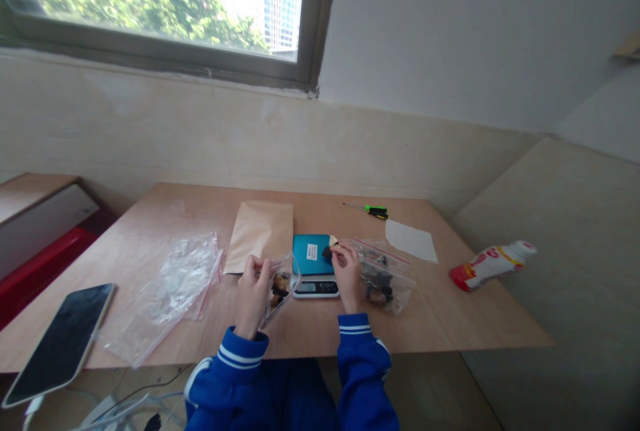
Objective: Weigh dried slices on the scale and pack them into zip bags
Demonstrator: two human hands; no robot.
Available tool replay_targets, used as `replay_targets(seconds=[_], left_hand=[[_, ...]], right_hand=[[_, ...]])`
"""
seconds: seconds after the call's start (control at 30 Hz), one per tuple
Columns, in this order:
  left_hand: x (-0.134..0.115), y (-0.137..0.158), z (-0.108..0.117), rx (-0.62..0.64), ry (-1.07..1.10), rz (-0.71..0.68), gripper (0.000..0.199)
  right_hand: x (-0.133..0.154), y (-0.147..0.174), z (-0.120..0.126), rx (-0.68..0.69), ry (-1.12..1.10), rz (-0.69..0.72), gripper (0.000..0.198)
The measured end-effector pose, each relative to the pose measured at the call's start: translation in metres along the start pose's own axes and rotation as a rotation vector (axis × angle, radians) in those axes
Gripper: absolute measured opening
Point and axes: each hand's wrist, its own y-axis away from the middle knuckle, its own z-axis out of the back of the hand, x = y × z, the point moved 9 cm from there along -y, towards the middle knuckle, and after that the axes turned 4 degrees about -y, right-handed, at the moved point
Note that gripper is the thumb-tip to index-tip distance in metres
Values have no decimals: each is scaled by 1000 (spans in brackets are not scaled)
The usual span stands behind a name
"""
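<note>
My left hand (254, 288) pinches the rim of a small clear zip bag (286, 284), held tilted at the near left of the scale. Brown and black pieces (279, 288) show inside it. My right hand (347, 272) is closed on a small dark and pale piece (327, 254) at the right part of the kitchen scale (303, 254). Whether that piece touches the scale I cannot tell. The scale has a teal top with a white label, and its display faces me; the reading is too small to make out.
Bags of dark pieces (383, 281) lie right of the scale, a brown paper bag (263, 228) behind left. Empty clear bags (175, 284) and a phone (63, 338) are on the left. Farther right are a screwdriver (373, 209), white paper (413, 241) and a bottle (487, 266).
</note>
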Motion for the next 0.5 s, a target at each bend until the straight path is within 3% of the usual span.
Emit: replay_targets(seconds=[0.23, 0.37, 0.5], left_hand=[[1, 0, -1, 11, 16, 28, 33], [3, 0, -3, 13, 21, 27, 34], [3, 1, -4, 11, 51, 36, 34]], right_hand=[[14, 2, 8, -46, -191, -55, 17], [47, 0, 10, -60, -306, -59, 17], [88, 4, 3, 47, -408, -53, 11]])
